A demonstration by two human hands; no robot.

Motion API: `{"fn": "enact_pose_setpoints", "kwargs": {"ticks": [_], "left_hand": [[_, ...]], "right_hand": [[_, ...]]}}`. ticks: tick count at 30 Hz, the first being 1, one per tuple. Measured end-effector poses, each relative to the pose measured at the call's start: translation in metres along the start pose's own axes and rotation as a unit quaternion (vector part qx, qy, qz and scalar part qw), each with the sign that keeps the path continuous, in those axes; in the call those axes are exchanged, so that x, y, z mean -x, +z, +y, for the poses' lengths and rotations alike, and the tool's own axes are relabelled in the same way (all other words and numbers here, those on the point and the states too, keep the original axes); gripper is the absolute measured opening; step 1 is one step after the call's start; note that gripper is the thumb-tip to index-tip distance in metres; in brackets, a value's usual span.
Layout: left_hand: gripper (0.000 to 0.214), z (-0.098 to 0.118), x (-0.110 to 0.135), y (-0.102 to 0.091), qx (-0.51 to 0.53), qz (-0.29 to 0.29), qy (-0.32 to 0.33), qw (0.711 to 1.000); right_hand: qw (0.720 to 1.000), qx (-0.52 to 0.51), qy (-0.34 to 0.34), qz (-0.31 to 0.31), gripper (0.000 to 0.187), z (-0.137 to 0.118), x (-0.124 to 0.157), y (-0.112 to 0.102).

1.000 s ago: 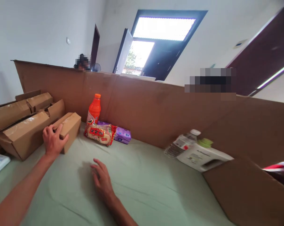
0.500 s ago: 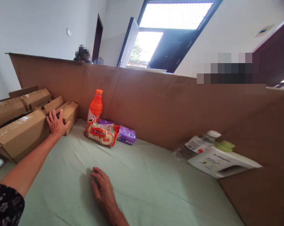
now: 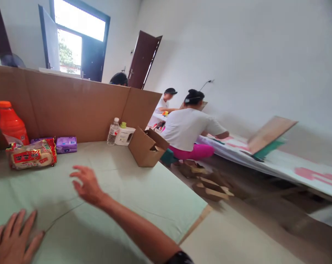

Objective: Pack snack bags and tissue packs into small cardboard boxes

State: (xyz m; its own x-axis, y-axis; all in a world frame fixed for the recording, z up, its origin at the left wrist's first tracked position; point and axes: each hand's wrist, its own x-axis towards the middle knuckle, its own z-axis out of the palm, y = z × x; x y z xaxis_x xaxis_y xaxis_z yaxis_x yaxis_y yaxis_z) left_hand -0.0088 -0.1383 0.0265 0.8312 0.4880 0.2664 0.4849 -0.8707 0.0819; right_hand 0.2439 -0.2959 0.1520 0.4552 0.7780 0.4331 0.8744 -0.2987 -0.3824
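Fingers: left hand (image 3: 16,238) splayed wide, right hand (image 3: 86,183) loosely parted, nothing held
Cracker bag (image 3: 31,156): toward the table (image 3: 149,194)'s back edge, fronting the orange bottle (image 3: 12,124)
Risk: careless shove on the bag, bottle could tip imo

I see big Chinese writing in red and black on the snack bag (image 3: 32,155) and tiny print on the white jug (image 3: 124,137) — too blurry to read.

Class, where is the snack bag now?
In the head view, the snack bag lies at the left on green cloth, in front of the orange bottle, a purple pack to its right.
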Motion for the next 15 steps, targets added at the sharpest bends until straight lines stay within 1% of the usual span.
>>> {"fn": "enact_pose_setpoints", "kwargs": {"ticks": [2, 4, 6, 8, 9, 10, 11, 13, 14, 15], "left_hand": [[0.066, 0.026, 0.003, 0.003, -0.026, 0.016, 0.032, 0.999], [0.065, 0.054, 0.001, 0.002, -0.024, -0.006, 0.062, 0.998], [0.065, 0.082, -0.003, -0.002, 0.001, -0.043, 0.087, 0.995], [0.065, 0.105, -0.009, -0.01, 0.031, -0.085, 0.107, 0.99], [0.065, 0.114, -0.011, -0.016, 0.044, -0.107, 0.111, 0.987], [0.066, 0.121, -0.013, -0.022, 0.057, -0.129, 0.111, 0.984], [0.068, 0.126, -0.014, -0.027, 0.071, -0.148, 0.109, 0.98], [0.07, 0.132, -0.013, -0.036, 0.104, -0.171, 0.103, 0.974], [0.072, 0.132, -0.012, -0.037, 0.127, -0.171, 0.096, 0.972], [0.074, 0.131, -0.011, -0.037, 0.159, -0.159, 0.083, 0.971]], "right_hand": [[0.996, 0.038, 0.059, 0.052, 0.03, 0.051, -0.007, -0.047], [0.978, 0.086, 0.143, 0.124, 0.043, 0.104, -0.014, -0.093], [0.942, 0.13, 0.238, 0.199, 0.058, 0.15, -0.018, -0.133], [0.903, 0.148, 0.319, 0.244, 0.066, 0.184, -0.016, -0.163], [0.892, 0.145, 0.349, 0.248, 0.065, 0.196, -0.013, -0.172], [0.888, 0.134, 0.37, 0.237, 0.058, 0.206, -0.009, -0.179], [0.891, 0.118, 0.381, 0.217, 0.047, 0.213, -0.005, -0.182], [0.905, 0.083, 0.379, 0.175, 0.029, 0.219, 0.003, -0.179], [0.915, 0.066, 0.366, 0.157, 0.025, 0.218, 0.008, -0.174], [0.926, 0.048, 0.346, 0.142, 0.023, 0.213, 0.013, -0.169]]}}
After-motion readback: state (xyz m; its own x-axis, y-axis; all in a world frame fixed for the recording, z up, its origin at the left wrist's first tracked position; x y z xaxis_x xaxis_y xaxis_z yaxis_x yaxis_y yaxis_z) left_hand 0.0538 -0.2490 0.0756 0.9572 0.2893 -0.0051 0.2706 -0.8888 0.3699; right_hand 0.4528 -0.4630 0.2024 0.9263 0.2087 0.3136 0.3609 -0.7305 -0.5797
